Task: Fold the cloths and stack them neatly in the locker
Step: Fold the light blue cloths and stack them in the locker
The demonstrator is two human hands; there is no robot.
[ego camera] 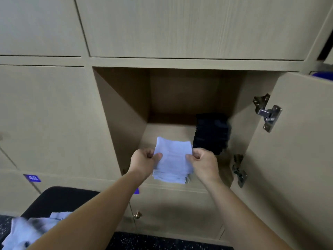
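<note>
Lockers (pixel 45 114) in pale wood grain fill the wall, and one compartment (pixel 169 130) stands open in the middle, its door (pixel 297 141) swung wide to the right with two metal hinges (pixel 268 112) showing. Down below runs a dark speckled floor (pixel 162 240), and at lower left a black seat (pixel 59 197) carries a loose heap of white cloths (pixel 27 230), unfolded and rumpled. Inside the compartment, a stack of dark cloths (pixel 210 134) sits against the right wall, and a stack of white cloths (pixel 171 175) sits at the front edge, just beside it. Now the hands: the left hand (pixel 146 159) and the right hand (pixel 203 161) are apart, both curled tight, each pinching one side of a folded white cloth (pixel 173 152) between thumb and fingers. That cloth is held flat right over the white stack, its near edge meeting the pile; whether it rests fully on it, I can't tell. A small brass knob (pixel 137 215) shows on the door underneath. Writing: a blue tag (pixel 32 178) on the left reads 48, and a second blue tag peeks out behind the left forearm, unreadable.
</note>
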